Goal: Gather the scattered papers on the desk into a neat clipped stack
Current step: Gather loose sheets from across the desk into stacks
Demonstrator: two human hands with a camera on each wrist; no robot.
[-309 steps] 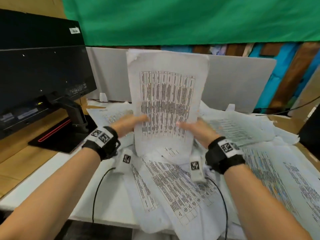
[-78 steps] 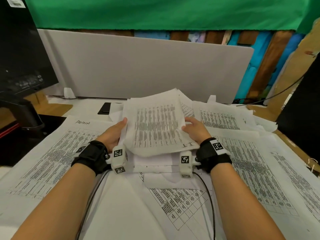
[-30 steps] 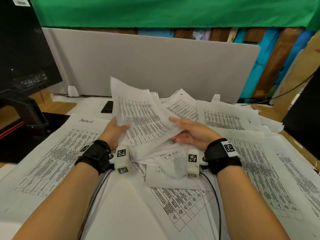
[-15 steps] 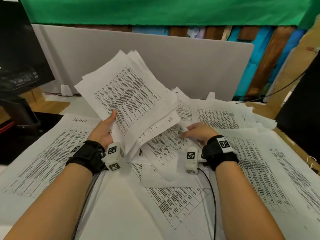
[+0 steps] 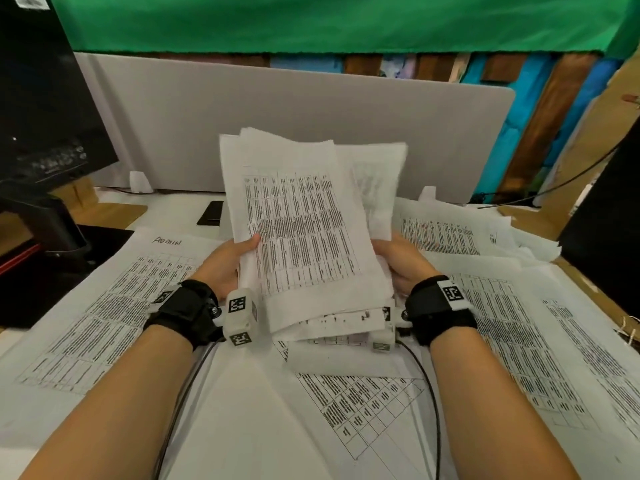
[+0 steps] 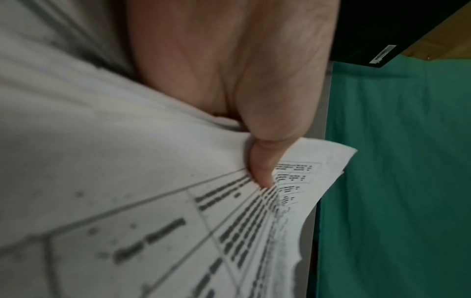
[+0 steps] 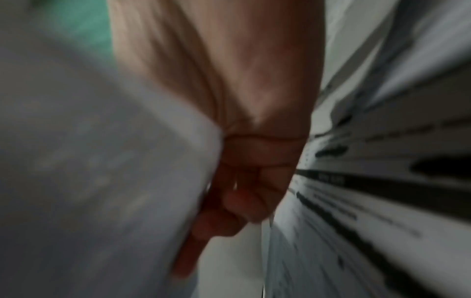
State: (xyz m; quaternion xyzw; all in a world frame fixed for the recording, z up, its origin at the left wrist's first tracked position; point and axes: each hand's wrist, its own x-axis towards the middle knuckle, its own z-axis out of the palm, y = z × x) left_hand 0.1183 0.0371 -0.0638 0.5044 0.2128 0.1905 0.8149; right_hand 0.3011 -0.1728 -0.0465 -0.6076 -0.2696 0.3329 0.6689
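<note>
- We see the stack (image 5: 304, 233) of printed sheets raised near upright over the middle of the desk (image 5: 180, 211), top edge leaning toward the far divider (image 5: 311, 126), lower edge close to the loose papers (image 5: 346, 403) below; whether it touches them we cannot tell
- The stack's edges are uneven, with several sheets fanned out at the top and bottom
- Our left hand (image 5: 227, 261) grips the stack's left edge, thumb (image 6: 262, 167) pressed on the printed front sheet, the other fingers hidden behind
- Our right hand (image 5: 401, 261) holds the right edge; the right wrist view is blurred, but its fingers (image 7: 229, 211) look curled against the back of the sheets
- Loose papers cover most of the desk: big table printouts lie flat to the left (image 5: 114, 306) and right (image 5: 512, 334), and a crumpled heap (image 5: 450, 230) sits far right, just beside the stack
- A small dark flat thing (image 5: 211, 213) lies on the desk by the divider, left of the stack
- A monitor (image 5: 45, 109) stands far left on its arm, another dark screen (image 5: 609, 237) at the right edge
- Green cloth (image 5: 311, 22) hangs above the divider
</note>
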